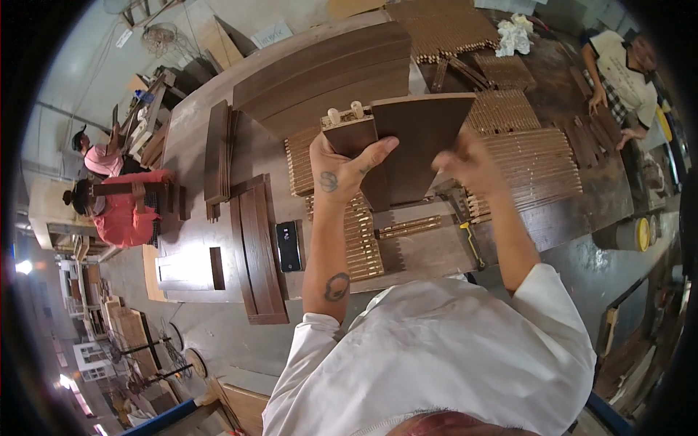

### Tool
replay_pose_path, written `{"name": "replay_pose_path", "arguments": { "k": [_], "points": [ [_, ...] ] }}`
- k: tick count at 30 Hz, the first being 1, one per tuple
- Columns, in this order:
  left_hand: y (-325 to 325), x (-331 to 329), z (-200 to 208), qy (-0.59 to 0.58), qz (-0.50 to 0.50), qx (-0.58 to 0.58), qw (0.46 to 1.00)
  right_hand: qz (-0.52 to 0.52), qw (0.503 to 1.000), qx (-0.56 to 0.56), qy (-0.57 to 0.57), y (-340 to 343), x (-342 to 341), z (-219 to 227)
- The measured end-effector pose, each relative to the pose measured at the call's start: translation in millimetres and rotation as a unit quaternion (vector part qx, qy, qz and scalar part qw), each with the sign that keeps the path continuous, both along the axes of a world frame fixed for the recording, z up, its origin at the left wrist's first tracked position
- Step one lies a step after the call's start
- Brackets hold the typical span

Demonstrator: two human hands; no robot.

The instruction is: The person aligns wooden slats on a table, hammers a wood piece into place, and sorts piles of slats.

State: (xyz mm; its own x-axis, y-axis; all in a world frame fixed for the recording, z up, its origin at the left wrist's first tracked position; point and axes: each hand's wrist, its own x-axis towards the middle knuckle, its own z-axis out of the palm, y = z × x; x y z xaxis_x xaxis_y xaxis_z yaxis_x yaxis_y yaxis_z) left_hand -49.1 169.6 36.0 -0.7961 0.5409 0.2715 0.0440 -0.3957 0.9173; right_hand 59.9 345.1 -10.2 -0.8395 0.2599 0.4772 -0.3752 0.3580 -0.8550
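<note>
My left hand [349, 163] is closed round a dark brown wooden rail [350, 129], its thumb lying across the front. Two pale dowels [346, 112] stick up from the rail's end. Against the rail's right side is a wide, thin brown panel [418, 142], held up above the table with it. By the panel's right edge is my right hand [469, 161], smeared by motion, so whether it touches the panel is unclear. Below them on the table lies a hammer [471, 240] with a yellow and black handle, beside several short slats with pale dowel ends [356, 240].
Wide brown boards [313, 73] are stacked at the far side of the table [193, 138]. Slat stacks [527, 174] fill the right. Left lie long boards [256, 247] and a black phone [289, 247]. One person [622, 80] works at the far right, others [127, 211] at the left.
</note>
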Motion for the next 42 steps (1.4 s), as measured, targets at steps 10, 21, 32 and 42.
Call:
{"name": "replay_pose_path", "arguments": {
  "k": [10, 21, 32, 42],
  "points": [
    [-9.4, -0.1, -8.2, 0.038, -0.041, 0.021, 0.998, -0.156, 0.981, -0.018, 0.117, -42.8, -19.6, 94.0],
    [-14.1, 2.6, -3.6, 0.062, -0.039, 0.033, 0.997, -0.142, 0.980, -0.025, 0.134, -46.4, -27.0, 93.3],
    [-6.6, 2.9, -19.8, 0.022, 0.013, 0.080, 0.996, -0.201, 0.967, 0.054, 0.148, -30.4, -36.6, 81.8],
    [6.5, -15.5, 9.6, 0.147, 0.055, 0.022, 0.987, -0.084, 0.990, -0.002, 0.111, -14.1, -33.3, 51.6]
  ]
}}
